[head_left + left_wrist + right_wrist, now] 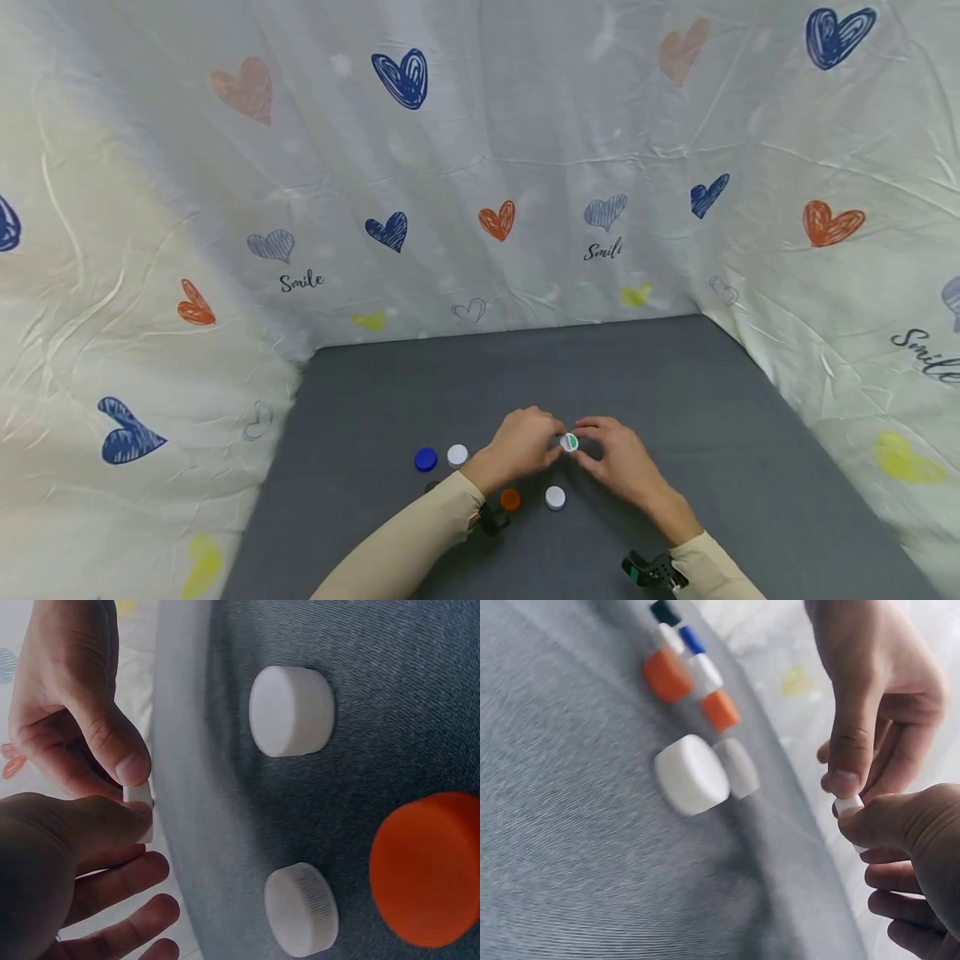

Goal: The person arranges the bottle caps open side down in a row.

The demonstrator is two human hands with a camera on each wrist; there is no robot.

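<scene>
A small white bottle cap (569, 442) with a green-and-white printed top is held up between both hands. In the head view my left hand (525, 442) pinches it from the left, and my right hand (618, 460) takes the other side with thumb and fingers. The left wrist view shows the cap's edge (138, 793) between the thumbs. The right wrist view also has both thumbs on the cap (850, 804). Nearest below the hands, a white cap (555, 498) and an orange cap (510, 500) lie on the dark grey cloth.
To the left sit a blue cap (425, 459) and another white cap (457, 456). A black cap (432, 486) is mostly hidden by the left sleeve. The grey table (420, 383) is bordered by a white curtain (465, 125) printed with hearts.
</scene>
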